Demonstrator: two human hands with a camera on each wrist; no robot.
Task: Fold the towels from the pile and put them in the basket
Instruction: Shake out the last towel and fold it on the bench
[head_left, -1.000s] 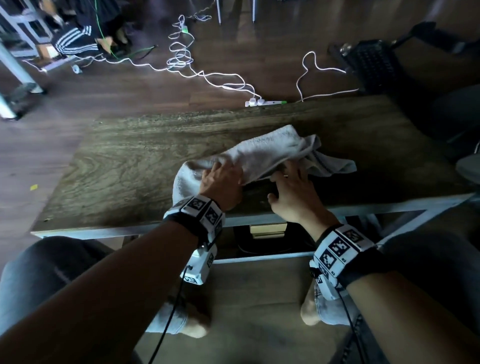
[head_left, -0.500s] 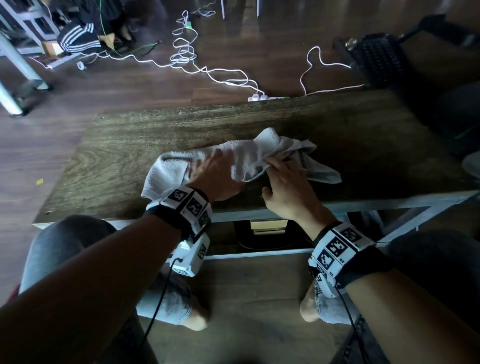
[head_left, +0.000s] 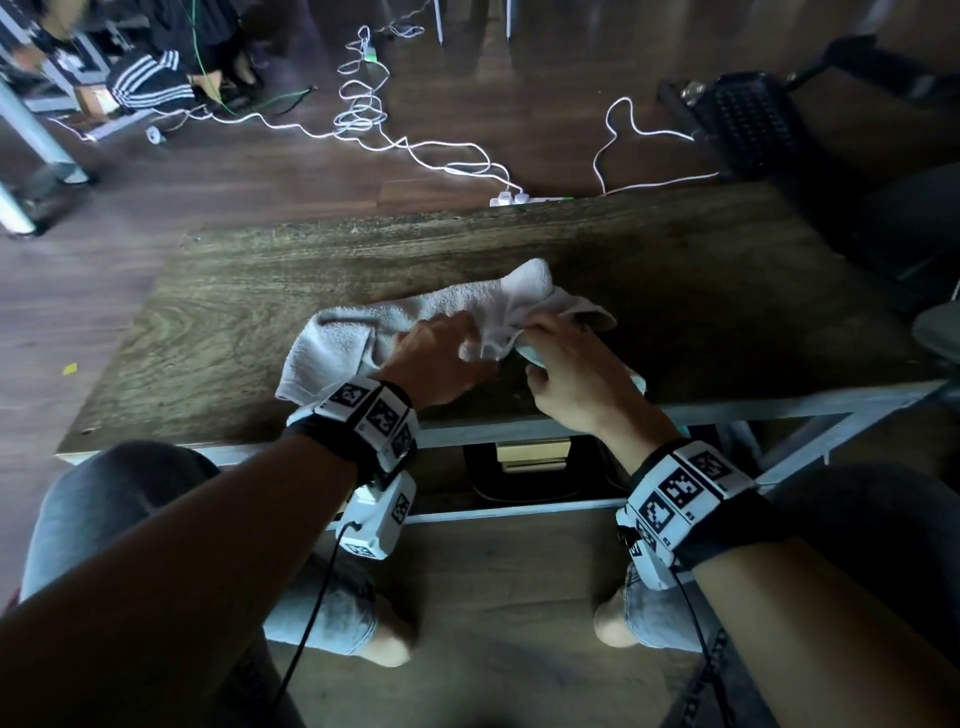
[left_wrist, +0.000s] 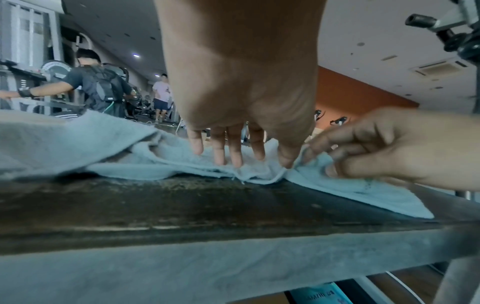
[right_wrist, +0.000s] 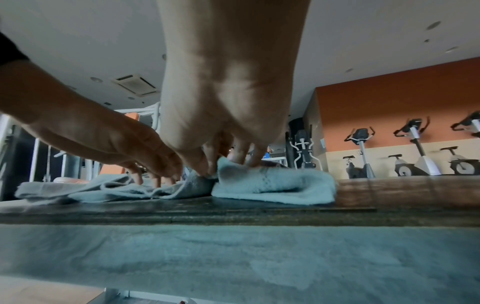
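A pale grey-white terry towel (head_left: 415, 317) lies crumpled across the near middle of a dark, wood-grained rectangular table (head_left: 234, 291), its left end spread towards the near edge and its right end bunched into a loose fold. The person's left hand (head_left: 436, 364) rests on the middle of the towel; in the left wrist view its fingers (left_wrist: 219, 148) are straight and spread, their tips pressing the cloth down onto the table, so this grip is spread flat and not closed round anything. The right hand (head_left: 566, 364) sits just beside it on the right, touching the same towel. In the right wrist view its thumb and fingertips (right_wrist: 205, 162) are curled together on a raised edge of the towel (right_wrist: 272, 185), so this grip is pinching the cloth where the bunched fold begins. The two hands are close together, almost touching over the towel.

Both wrists carry white bands printed with black square markers (head_left: 371, 410). Beyond the far edge of the table a white power strip (head_left: 511, 198) lies on the brown wooden floor (head_left: 78, 312) with white cables (head_left: 363, 104) looping away from it. A black perforated basket (head_left: 748, 124) stands on the floor at the far right, well apart from the towel
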